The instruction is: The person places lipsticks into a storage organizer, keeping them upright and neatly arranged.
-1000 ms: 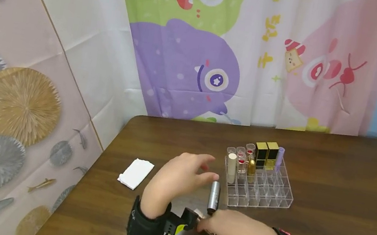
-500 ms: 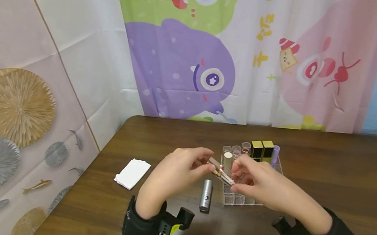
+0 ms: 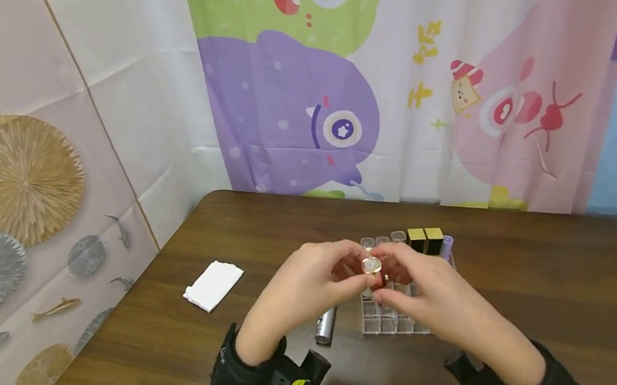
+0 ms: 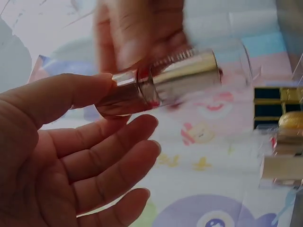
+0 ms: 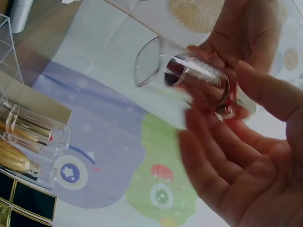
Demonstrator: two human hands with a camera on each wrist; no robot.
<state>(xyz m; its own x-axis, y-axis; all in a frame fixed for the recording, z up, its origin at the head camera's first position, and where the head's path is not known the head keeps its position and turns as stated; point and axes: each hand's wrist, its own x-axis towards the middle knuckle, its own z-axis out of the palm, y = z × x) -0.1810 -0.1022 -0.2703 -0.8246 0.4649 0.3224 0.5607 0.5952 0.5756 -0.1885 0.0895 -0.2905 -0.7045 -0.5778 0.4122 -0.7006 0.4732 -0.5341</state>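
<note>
Above the front of the clear organizer (image 3: 381, 326), a lipstick (image 3: 371, 265) is held between both hands. It has a shiny rose-gold base and a clear cap. In the left wrist view, the left hand (image 3: 306, 283) pinches the base between thumb and fingers, its other fingers loosely spread. The right hand (image 3: 440, 294) also grips the lipstick near its base, blurred in that view. In the right wrist view, the clear-capped end of the lipstick (image 5: 203, 80) points away from both palms. A silver tube (image 3: 325, 328) lies on the table below the left hand, partly hidden.
Black-and-gold square lipsticks (image 3: 433, 240) and a purple tube (image 3: 447, 246) stand in the organizer's back row. Clear-capped lipsticks (image 3: 382, 240) stand to their left. A folded white cloth or tissue (image 3: 213, 286) lies at the left of the brown table (image 3: 541, 290).
The right hand has risen from the table beside the silver tube with the lipstick and met the left hand. Between them the lipstick has turned, its round end now facing the head camera.
</note>
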